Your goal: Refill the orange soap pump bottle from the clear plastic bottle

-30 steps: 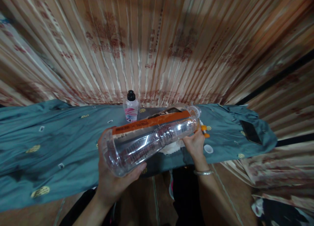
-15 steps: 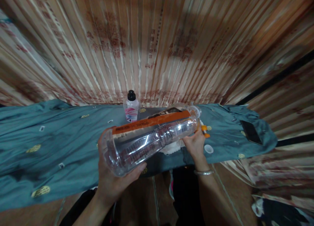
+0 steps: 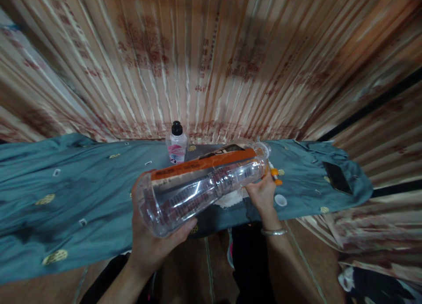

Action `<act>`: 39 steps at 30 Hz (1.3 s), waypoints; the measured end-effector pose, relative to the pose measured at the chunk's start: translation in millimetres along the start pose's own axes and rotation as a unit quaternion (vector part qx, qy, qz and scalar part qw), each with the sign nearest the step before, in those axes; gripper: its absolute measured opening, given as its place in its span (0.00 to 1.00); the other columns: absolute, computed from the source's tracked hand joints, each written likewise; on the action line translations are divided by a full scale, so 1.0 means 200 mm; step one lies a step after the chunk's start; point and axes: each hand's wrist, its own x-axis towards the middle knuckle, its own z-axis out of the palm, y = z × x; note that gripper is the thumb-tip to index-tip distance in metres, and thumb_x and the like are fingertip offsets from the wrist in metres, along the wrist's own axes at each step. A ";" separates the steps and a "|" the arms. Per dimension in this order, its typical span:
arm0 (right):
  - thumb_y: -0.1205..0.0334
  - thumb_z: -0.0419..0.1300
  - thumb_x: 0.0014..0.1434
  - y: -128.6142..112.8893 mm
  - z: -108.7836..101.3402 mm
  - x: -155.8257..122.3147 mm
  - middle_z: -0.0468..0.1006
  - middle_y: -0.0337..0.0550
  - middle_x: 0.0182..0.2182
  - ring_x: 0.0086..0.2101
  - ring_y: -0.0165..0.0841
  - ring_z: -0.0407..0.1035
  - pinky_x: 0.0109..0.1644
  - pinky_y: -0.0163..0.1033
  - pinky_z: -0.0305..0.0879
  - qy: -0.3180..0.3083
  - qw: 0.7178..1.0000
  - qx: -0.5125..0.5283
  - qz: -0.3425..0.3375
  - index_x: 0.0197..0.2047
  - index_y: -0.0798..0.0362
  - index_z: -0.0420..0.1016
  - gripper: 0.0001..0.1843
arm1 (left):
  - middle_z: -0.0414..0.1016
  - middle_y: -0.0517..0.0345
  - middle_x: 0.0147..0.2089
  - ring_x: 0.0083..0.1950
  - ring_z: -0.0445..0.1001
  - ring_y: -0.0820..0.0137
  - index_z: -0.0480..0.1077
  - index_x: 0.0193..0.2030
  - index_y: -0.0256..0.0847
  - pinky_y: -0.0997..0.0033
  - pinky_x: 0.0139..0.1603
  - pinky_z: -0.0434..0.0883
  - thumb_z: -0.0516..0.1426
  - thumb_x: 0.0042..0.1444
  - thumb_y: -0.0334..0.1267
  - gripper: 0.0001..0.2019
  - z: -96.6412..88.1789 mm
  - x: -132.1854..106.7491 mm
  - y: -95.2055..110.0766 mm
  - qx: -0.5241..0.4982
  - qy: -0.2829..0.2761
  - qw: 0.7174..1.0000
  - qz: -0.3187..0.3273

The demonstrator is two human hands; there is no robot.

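Observation:
A large clear plastic bottle [image 3: 198, 187] with an orange label lies tilted on its side above the table. My left hand [image 3: 154, 242] cups its wide base from below, fingers wrapped round it. My right hand [image 3: 262, 194] is closed at the bottle's neck end and grips a thin tool with an orange part [image 3: 275, 176] that points at the mouth. A white cloth or tissue [image 3: 229, 199] lies under the bottle. A white cap [image 3: 280, 200] rests on the cloth-covered table just right of my right hand.
A teal cloth [image 3: 66, 194] with gold motifs covers the table. A small bottle with a black cap [image 3: 176, 144] stands at the back. A dark phone [image 3: 336, 177] lies at the right end. Striped curtains hang behind.

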 end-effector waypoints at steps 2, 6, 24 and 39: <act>0.46 0.67 0.49 -0.01 0.00 0.00 0.91 0.55 0.38 0.39 0.53 0.86 0.43 0.51 0.82 -0.002 1.000 0.002 0.005 0.51 0.51 0.80 0.28 | 0.75 0.42 0.75 0.74 0.80 0.37 0.72 0.72 0.50 0.34 0.72 0.82 0.82 0.40 0.49 0.51 0.01 0.00 0.00 -0.008 0.008 1.000 0.000; 0.44 0.67 0.48 -0.01 -0.01 0.00 0.90 0.58 0.38 0.39 0.56 0.85 0.44 0.54 0.82 -0.009 1.000 -0.002 0.023 0.53 0.54 0.79 0.32 | 0.73 0.43 0.77 0.75 0.79 0.37 0.71 0.73 0.51 0.34 0.73 0.82 0.82 0.40 0.48 0.52 0.00 -0.01 -0.02 -0.018 0.000 1.000 -0.004; 0.44 0.67 0.49 0.02 0.01 0.01 0.90 0.55 0.40 0.40 0.53 0.85 0.46 0.54 0.83 -0.004 1.000 0.001 0.002 0.51 0.49 0.77 0.29 | 0.76 0.45 0.75 0.74 0.80 0.38 0.73 0.72 0.52 0.34 0.74 0.81 0.83 0.38 0.47 0.52 0.00 -0.01 -0.02 -0.009 0.012 1.000 -0.013; 0.45 0.68 0.48 0.01 0.01 0.00 0.90 0.57 0.42 0.46 0.58 0.86 0.52 0.60 0.84 -0.010 0.999 0.026 0.017 0.52 0.50 0.75 0.31 | 0.76 0.45 0.75 0.75 0.79 0.36 0.74 0.71 0.51 0.36 0.74 0.81 0.83 0.36 0.48 0.52 0.01 0.00 0.01 -0.014 0.012 1.000 -0.022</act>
